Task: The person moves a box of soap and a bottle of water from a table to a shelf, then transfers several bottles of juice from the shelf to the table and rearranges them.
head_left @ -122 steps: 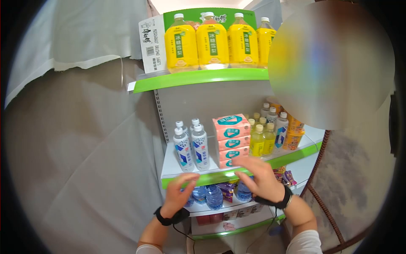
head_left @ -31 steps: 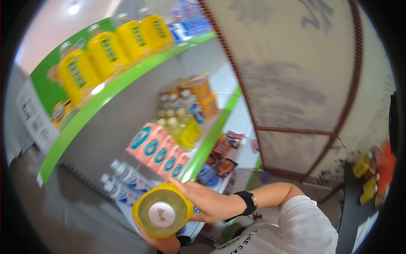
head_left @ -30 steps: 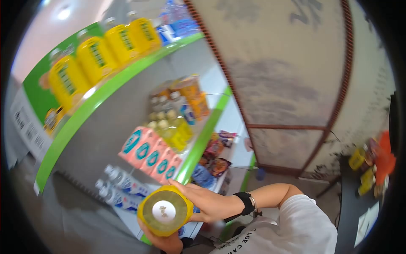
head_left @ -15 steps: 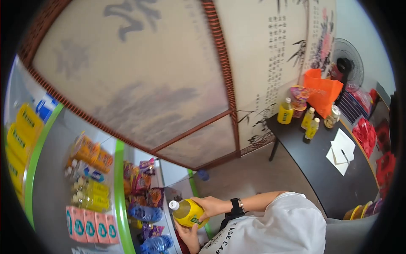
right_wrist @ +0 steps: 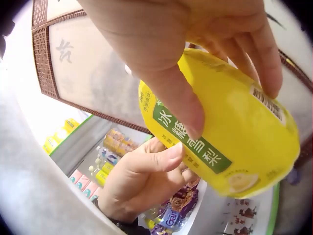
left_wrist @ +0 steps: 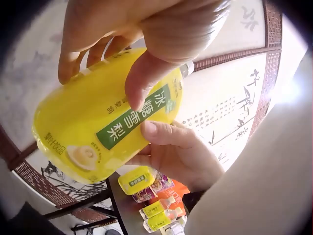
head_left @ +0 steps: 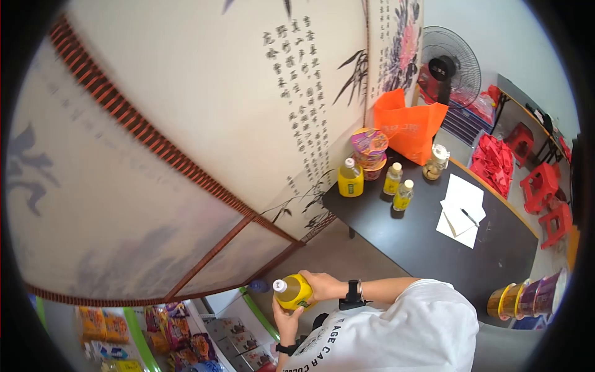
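A large yellow-labelled bottle with a white cap is held between both hands in front of the body, cap towards the upper left. The left hand grips it from below and the right hand from the other side. In the left wrist view, the left hand has fingers and thumb round the bottle, and the right hand lays its thumb on the label. The right wrist view shows the right hand curled round the bottle, the left hand opposite.
A black table at the right bears another yellow bottle, two small bottles, noodle cups, an orange bag, a jar, papers and stacked cups. Snack shelves are at lower left; a folding screen stands behind.
The view has swung right from the shelves to the table. Both hands, apart and without a bottle in the oldest frame, now hold the large bottle, which moved along with the turning body.
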A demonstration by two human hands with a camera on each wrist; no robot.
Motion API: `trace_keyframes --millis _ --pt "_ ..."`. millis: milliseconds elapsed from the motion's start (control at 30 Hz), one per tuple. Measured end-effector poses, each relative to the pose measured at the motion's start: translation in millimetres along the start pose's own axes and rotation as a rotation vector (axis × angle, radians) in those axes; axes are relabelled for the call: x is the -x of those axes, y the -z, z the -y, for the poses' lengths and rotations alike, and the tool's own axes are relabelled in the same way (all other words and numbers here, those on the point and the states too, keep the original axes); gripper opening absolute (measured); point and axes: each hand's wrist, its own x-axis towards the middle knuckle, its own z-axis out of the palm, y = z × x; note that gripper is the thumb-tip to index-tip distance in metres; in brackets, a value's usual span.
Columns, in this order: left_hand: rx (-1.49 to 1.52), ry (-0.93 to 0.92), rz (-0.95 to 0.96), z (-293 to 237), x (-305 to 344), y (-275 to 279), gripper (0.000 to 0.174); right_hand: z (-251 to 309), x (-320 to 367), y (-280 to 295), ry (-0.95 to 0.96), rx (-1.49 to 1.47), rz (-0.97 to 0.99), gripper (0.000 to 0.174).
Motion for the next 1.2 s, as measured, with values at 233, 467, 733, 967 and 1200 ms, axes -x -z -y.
trace_keyframes --millis 233,467,733,967,1200 --pt "-0.09 0.024 0.336 14.4 -102.9 -93.1 0.081 -73.0 14.4 65.8 -0.192 -0.086 -0.354 0.076" --pt "-0.173 0.005 0.553 24.2 -186.5 -159.4 0.081 -118.1 2.0 107.7 -0.354 -0.129 -0.604 0.075" --pt "-0.307 -0.062 0.766 36.4 -273.6 -210.9 0.077 -152.2 -30.3 144.6 -0.381 -0.056 -0.869 0.073" --pt "-0.313 -0.033 0.814 41.5 -297.0 -226.7 0.076 -175.1 -44.2 152.5 -0.423 -0.08 -0.915 0.065" --pt "-0.291 -0.032 0.802 43.6 -307.5 -227.5 0.077 -175.0 -53.9 157.4 -0.416 -0.059 -0.916 0.065"
